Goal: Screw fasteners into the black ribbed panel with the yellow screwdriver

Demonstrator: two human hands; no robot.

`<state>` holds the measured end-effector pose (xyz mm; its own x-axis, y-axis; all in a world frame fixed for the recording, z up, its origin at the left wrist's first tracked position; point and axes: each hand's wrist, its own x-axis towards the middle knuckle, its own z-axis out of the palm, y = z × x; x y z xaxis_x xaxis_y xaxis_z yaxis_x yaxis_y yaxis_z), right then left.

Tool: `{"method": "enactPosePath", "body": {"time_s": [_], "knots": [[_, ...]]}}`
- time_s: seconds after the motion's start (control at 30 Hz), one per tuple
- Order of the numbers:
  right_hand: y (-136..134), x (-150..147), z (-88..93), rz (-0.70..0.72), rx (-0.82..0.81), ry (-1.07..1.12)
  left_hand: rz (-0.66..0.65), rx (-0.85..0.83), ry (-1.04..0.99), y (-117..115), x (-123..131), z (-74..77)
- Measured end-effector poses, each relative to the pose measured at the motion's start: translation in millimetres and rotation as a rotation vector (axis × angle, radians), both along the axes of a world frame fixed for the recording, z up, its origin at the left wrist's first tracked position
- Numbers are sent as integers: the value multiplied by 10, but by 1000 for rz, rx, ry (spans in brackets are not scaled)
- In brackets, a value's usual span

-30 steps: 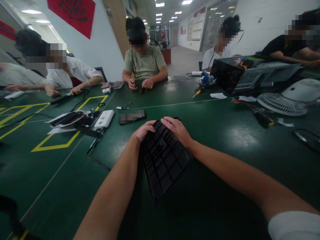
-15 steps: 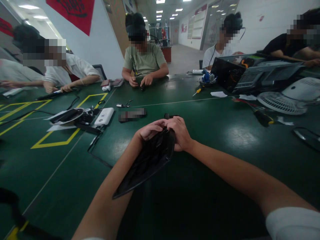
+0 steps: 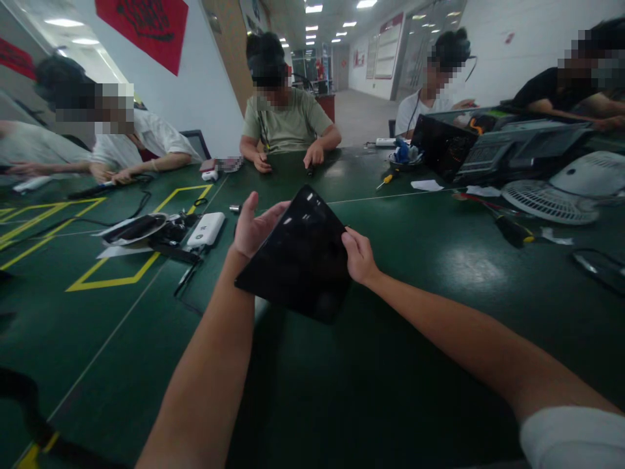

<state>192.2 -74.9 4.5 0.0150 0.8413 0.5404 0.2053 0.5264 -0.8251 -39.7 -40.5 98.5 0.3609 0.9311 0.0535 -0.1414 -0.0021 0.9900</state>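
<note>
**A:** Nearest you is the green table [image 3: 415, 391]. Just above it, your right hand [image 3: 359, 257] is curled tight on the right edge of the black panel [image 3: 297, 260], thumb on the front and fingers tucked behind.

**B:** Yeah, and your left hand [image 3: 254, 228] is way looser. The palm is open, the thumb sticks up, and the panel's left edge rests against it. It's more propping than gripping. Can't tell how much of the back it touches.

**A:** The panel is up off the table between your hands. It's tilted, with one corner pointing away from you and the smooth glossy side facing you, and it catches a few glints of light.

**B:** Left of your left hand there's a white box [image 3: 206, 229] beside a heap of black parts and cables. It sits at the corner of a yellow taped outline [image 3: 117, 281].

**A:** Well off to your right there's a dark-handled tool [image 3: 512, 233]. Past it are a white fan grille [image 3: 549, 202] and an open computer case [image 3: 442, 146].

**B:** On the far side there's a small yellow screwdriver [image 3: 387, 179]. A person in a green shirt [image 3: 288, 124] sits across from you, both hands down on the table.
</note>
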Motion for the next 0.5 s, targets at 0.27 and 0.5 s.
{"method": "enactPosePath", "body": {"time_s": [0.27,0.5], "knots": [[165,15,-129,115,-184,-99,104,139,551,-213,-78,510],[196,90,-99,115,-226,-158,150,-30,758,-206,-167,304]]}}
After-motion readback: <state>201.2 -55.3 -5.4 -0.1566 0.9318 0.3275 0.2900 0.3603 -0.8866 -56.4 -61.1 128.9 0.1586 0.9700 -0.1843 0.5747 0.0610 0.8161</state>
